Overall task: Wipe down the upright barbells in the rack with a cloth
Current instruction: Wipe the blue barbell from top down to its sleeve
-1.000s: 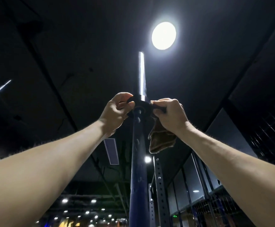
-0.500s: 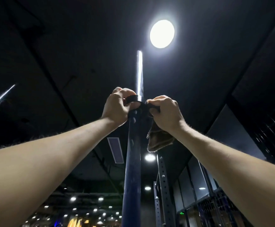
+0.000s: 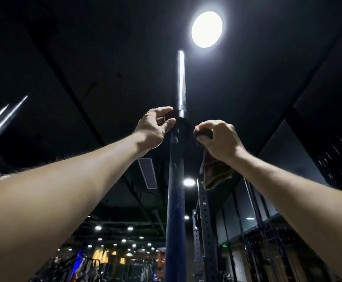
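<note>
An upright barbell [image 3: 175,200] with a dark blue shaft rises through the middle of the view to a black collar [image 3: 183,122] and a shiny steel sleeve [image 3: 181,82] above it. My left hand [image 3: 156,127] pinches the left edge of the collar between thumb and fingers. My right hand [image 3: 219,137] is just right of the bar, a little apart from the collar, and grips a brown cloth [image 3: 215,174] that hangs down below the fist.
Two more shiny barbell sleeves [image 3: 3,123] lean in at the far left. A perforated rack upright [image 3: 204,220] stands right of the bar, with glass panels behind. A bright round ceiling lamp [image 3: 206,29] glares overhead.
The view has tilted, so hands and bar sit higher and further apart. My right hand has come off the collar and moved right with the cloth. My left hand still holds the collar.
</note>
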The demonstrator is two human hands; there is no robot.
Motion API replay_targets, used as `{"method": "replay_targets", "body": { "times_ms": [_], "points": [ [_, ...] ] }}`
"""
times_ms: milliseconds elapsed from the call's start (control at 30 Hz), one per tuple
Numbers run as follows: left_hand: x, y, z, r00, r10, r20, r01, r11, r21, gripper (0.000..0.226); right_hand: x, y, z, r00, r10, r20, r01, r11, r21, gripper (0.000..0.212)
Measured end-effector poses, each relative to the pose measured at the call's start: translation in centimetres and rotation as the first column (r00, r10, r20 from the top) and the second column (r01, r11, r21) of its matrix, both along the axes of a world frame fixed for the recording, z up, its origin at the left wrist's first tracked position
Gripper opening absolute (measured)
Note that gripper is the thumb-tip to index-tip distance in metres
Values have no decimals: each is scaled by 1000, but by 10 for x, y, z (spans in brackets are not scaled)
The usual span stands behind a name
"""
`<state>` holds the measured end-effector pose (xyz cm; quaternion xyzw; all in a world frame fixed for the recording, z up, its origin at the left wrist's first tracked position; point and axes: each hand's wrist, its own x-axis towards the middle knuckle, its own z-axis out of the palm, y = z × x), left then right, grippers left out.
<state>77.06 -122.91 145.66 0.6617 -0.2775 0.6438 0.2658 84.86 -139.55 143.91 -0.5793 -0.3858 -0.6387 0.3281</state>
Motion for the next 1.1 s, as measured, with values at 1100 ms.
{"method": "replay_targets", "body": {
  "times_ms": [1100],
  "points": [
    [9, 20, -150, 395, -536, -746, 653, 735, -183, 90, -90, 50, -65, 720, -691, 65, 694, 715, -82, 25]
  ]
}}
